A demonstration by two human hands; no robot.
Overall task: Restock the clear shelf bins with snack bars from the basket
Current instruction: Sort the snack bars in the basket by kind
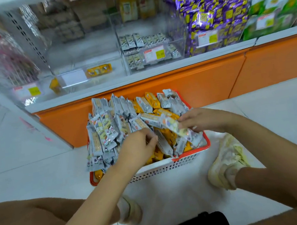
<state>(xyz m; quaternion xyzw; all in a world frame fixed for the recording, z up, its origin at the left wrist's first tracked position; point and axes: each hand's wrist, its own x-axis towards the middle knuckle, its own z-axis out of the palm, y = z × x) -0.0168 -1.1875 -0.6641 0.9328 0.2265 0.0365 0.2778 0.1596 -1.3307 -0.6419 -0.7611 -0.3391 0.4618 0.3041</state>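
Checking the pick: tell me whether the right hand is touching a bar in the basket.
Touching. The head view shows the right hand with fingers curled round a silver bar, held above the basket.

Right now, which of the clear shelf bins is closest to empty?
The clear bin with the blank label, left of the silver-bar bin: only a couple of yellow packs inside, while its neighbours hold far more.

one basket (pixel 168 167); left hand (pixel 140 145), right hand (pixel 201 120); two shoes (pixel 225 161); countless snack bars (pixel 105 128)
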